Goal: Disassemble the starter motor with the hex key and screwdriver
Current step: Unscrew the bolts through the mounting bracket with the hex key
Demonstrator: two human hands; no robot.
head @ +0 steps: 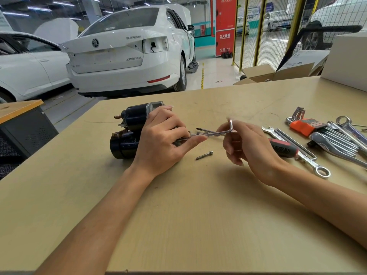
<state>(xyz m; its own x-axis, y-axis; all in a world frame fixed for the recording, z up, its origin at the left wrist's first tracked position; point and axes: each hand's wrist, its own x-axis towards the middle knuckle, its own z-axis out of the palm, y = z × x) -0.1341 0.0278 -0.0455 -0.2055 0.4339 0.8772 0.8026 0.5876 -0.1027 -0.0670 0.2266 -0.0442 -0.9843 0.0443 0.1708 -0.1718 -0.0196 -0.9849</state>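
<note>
Your left hand rests on the dark starter motor, which lies on its side on the worktop, and pinches a thin rod at its right end. Just right of the motor, your right hand pinches the hex key. A loose bolt lies near the motor's right end; the screwdriver lies beyond your right hand.

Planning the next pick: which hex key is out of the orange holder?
The silver L-shaped hex key pinched by the right hand; the others sit in the orange holder.
</note>
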